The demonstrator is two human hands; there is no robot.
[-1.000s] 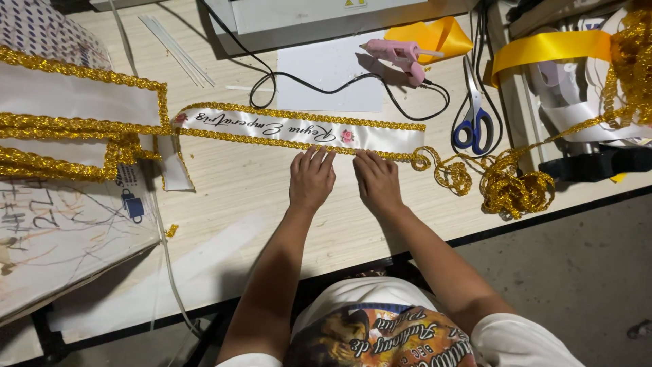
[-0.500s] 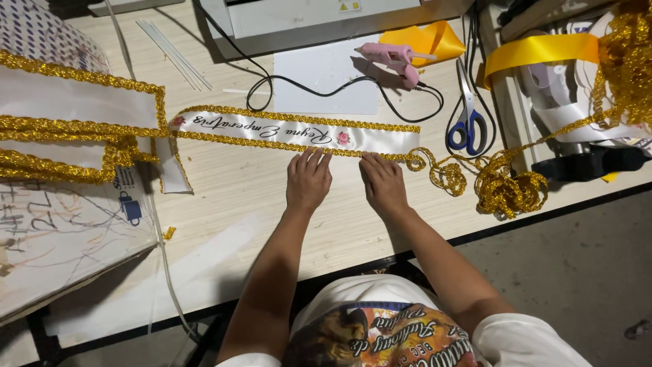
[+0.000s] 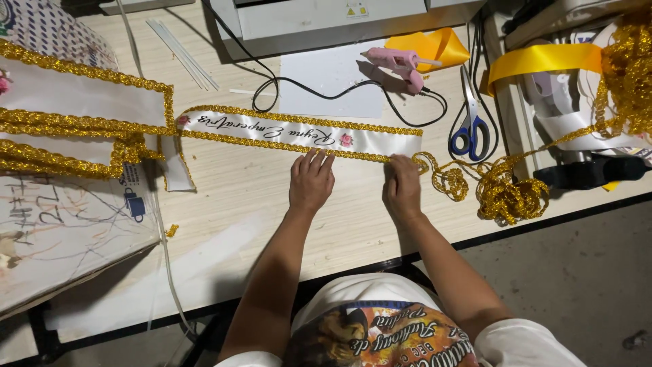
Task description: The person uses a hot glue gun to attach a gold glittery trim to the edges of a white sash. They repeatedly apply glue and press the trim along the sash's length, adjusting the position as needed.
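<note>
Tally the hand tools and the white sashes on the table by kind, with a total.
Pink glue gun: 1
Blue-handled scissors: 1
White sashes with gold trim, one under both hands and one at the left: 2
Total: 4

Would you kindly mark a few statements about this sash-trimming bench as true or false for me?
1. Both hands press along the near edge of the white sash. True: the left hand and the right hand rest on its gold trim.
2. The right hand holds the pink glue gun. False: the glue gun lies untouched beyond the sash.
3. The blue-handled scissors lie on the table to the right of the sash. True.
4. The loose gold trim pile sits left of the left hand. False: it is right of the right hand.
</note>
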